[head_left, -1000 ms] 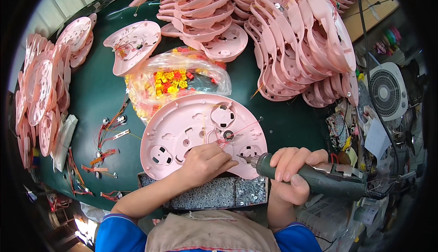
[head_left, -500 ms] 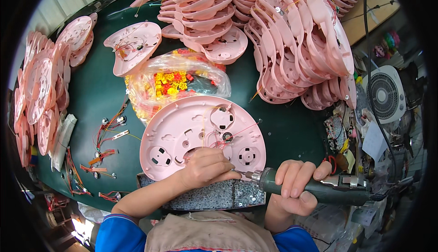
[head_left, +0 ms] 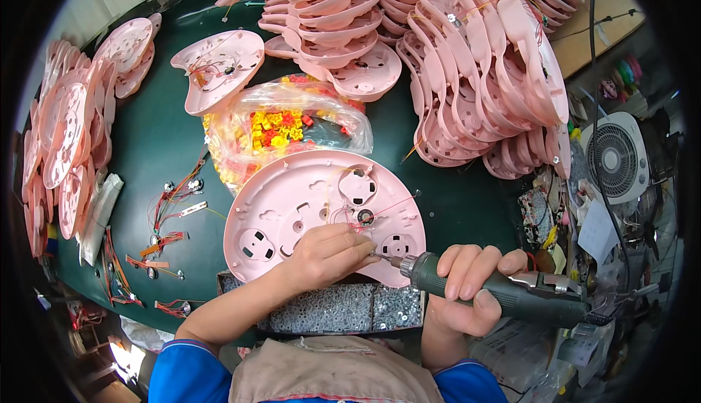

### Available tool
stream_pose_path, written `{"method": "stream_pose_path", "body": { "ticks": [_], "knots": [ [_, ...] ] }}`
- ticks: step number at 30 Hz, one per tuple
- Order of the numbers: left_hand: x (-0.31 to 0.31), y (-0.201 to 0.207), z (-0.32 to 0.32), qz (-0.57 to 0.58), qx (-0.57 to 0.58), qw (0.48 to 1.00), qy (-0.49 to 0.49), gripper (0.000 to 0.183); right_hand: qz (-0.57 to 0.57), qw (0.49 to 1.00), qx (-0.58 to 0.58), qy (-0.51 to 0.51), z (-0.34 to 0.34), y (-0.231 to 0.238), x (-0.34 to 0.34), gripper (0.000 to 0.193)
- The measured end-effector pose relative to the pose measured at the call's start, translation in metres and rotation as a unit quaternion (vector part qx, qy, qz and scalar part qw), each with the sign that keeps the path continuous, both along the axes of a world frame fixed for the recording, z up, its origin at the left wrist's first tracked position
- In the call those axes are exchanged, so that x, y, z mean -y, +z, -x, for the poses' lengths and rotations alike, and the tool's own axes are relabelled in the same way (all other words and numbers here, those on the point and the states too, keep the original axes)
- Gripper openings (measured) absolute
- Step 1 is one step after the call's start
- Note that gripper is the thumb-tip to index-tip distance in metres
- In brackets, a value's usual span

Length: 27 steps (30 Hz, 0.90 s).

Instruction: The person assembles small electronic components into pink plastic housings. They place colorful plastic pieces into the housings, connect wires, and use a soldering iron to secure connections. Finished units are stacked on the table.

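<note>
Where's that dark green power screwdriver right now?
In the head view, the power screwdriver is at lower right, gripped in the right hand, its tip close to the left hand over the pink shell.

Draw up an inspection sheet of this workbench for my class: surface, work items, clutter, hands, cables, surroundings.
Surface: dark green tabletop, partly covered.
Work items: pink plastic shell with thin wires and a round black part; electric screwdriver; small metal parts on the shell's near side.
Clutter: stacked pink shells, clear bag of yellow and red pieces, wire bundles at left.
Left hand: fingertips together by the screwdriver's tip; anything pinched is too small to tell.
Right hand: wrapped around the electric screwdriver.
Cables: black cable running down the right side.
Surroundings: white fan at right.
</note>
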<state>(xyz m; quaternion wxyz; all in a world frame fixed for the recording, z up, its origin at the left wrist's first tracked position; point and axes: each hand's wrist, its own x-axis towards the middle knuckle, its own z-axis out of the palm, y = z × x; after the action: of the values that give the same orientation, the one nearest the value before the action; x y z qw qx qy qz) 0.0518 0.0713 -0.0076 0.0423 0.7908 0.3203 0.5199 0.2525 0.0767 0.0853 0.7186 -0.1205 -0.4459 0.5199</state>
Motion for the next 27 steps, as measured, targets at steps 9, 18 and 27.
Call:
{"method": "stream_pose_path", "body": {
  "ticks": [9, 18, 27],
  "knots": [
    [0.031, 0.008, -0.020, 0.143, -0.076, 0.987, 0.018, 0.043, -0.071, 0.982, 0.167, -0.049, 0.012, -0.040, -0.041, 0.043],
    [0.058, -0.010, -0.055, 0.161, -0.225, 0.953, -0.122, 0.017, -0.030, 0.978, 0.197, -0.058, 0.027, -0.061, -0.053, 0.040],
    [0.051, 0.003, -0.052, 0.196, -0.097, 0.970, -0.110, 0.019, -0.052, 0.966, 0.254, 0.015, 0.032, -0.067, -0.061, 0.033]
  ]
}}
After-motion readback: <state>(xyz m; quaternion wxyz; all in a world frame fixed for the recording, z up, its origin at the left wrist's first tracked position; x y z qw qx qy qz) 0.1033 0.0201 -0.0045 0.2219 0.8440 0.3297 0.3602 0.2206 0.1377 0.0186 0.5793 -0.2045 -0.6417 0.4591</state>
